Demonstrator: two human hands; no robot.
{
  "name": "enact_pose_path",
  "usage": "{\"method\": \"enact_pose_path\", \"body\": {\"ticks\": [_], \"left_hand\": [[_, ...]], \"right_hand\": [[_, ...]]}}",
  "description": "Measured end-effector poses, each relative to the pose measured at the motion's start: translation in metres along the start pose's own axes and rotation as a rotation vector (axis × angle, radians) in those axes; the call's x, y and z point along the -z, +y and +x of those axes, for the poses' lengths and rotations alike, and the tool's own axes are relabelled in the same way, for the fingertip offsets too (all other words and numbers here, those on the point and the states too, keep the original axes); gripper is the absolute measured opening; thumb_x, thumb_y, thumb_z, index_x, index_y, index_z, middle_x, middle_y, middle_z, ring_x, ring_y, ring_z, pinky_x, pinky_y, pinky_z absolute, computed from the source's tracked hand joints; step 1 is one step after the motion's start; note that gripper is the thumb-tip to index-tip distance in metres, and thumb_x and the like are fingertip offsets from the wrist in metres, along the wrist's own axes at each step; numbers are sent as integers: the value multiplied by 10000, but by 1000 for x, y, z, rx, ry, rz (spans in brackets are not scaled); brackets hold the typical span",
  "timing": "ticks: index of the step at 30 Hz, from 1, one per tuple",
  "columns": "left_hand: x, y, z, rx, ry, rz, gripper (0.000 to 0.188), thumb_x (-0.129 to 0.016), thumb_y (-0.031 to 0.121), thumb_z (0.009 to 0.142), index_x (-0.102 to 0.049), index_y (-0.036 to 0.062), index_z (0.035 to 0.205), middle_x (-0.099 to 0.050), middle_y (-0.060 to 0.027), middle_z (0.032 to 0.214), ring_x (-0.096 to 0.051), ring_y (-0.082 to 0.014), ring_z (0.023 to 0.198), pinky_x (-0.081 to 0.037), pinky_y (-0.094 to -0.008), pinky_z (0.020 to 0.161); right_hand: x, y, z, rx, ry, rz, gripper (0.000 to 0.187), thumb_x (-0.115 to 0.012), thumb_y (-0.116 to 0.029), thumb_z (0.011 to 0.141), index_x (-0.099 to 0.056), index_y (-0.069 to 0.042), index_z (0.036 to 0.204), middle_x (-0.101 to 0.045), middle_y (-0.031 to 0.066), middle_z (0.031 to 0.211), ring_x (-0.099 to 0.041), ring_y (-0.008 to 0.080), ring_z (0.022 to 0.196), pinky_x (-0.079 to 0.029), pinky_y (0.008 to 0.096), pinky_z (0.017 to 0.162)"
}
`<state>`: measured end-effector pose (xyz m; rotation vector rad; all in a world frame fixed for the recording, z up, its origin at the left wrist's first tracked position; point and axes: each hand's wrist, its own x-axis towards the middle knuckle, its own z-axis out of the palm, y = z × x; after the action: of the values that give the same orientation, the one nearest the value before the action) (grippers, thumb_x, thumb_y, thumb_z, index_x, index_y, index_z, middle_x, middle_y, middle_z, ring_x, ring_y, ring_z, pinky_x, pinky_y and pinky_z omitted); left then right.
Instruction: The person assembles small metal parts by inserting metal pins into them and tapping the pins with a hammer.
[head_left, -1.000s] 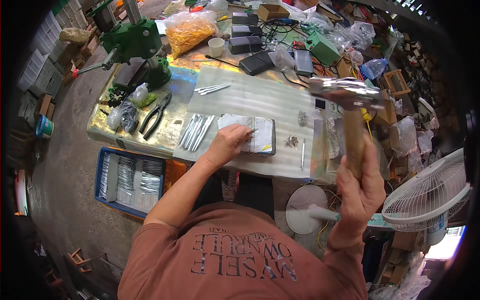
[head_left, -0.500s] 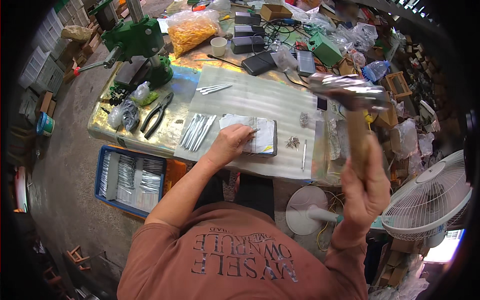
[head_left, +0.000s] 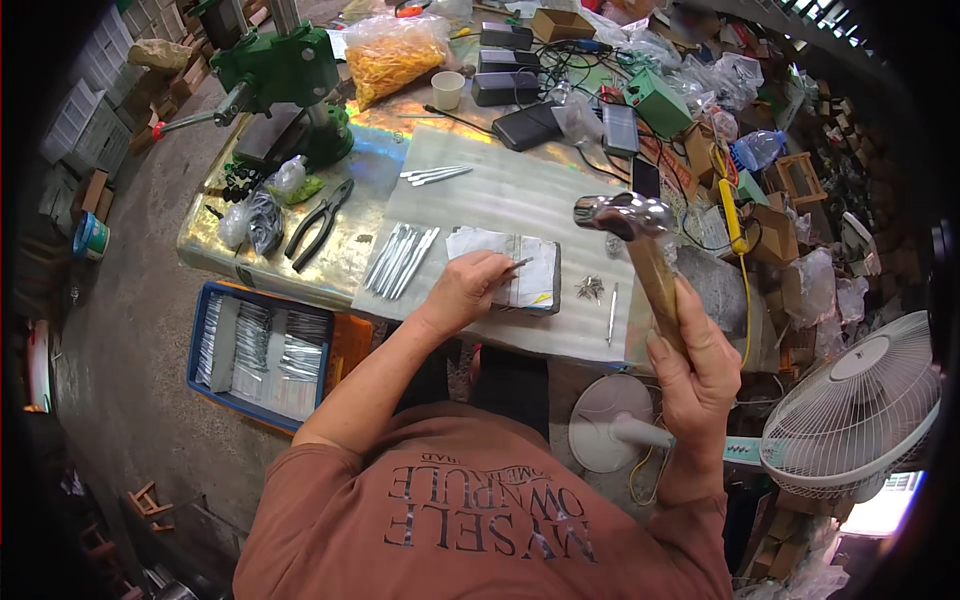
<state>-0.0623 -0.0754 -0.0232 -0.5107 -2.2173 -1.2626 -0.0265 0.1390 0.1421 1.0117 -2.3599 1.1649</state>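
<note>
My right hand [head_left: 698, 368] grips the wooden handle of a hammer [head_left: 655, 280], its shiny metal head raised above the table's right part. My left hand [head_left: 466, 290] rests on a paper-covered block [head_left: 538, 272], its fingertips pinching a small thin metal piece [head_left: 521, 263]. To the left of that hand lies a row of slim silver rods [head_left: 400, 262]. Right of the block are a little heap of small metal pins [head_left: 590, 288] and a single silver rod [head_left: 612, 315]. Several more rods [head_left: 437, 175] lie farther back on the pale foam sheet [head_left: 500, 170].
Black-handled pliers [head_left: 320, 225] lie left, near a green press [head_left: 275, 75]. A blue crate [head_left: 255, 355] of rods stands at the table's front left. A fan [head_left: 850, 395] stands at the right. Chargers, cables and a bag of orange pieces [head_left: 395, 60] crowd the back.
The hammer has come down and to the left with my right hand, nearer the block. My left hand stays on the block.
</note>
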Motion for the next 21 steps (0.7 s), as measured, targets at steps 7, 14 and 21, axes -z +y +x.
{"method": "enact_pose_path", "body": {"ticks": [7,14,21], "left_hand": [[2,7,2,59,-90,17,100,-581,8,710,-519,24,788,-536,-131,700,-539,-310,657,-424,-364,568],[1,5,2,60,-72,5,102,-580,5,709,-521,26,790,-536,-127,699,-539,-303,654,-425,-357,566],[0,2,0,39,-61,11,104,-580,3,712,-523,28,796,-535,-126,701,-536,-300,661,-423,-356,570]], "right_hand": [[-4,3,-4,-82,-173,-17,449,-577,21,734,-477,-7,1171,-491,92,673,-430,155,536,-390,266,516],[0,2,-4,-36,-29,-69,448,-572,18,733,-473,-1,1169,-525,132,706,-484,183,554,-401,286,530],[-13,15,-12,-146,-196,-32,446,-566,13,732,-488,-32,1168,-472,113,634,-440,203,519,-386,300,507]]}}
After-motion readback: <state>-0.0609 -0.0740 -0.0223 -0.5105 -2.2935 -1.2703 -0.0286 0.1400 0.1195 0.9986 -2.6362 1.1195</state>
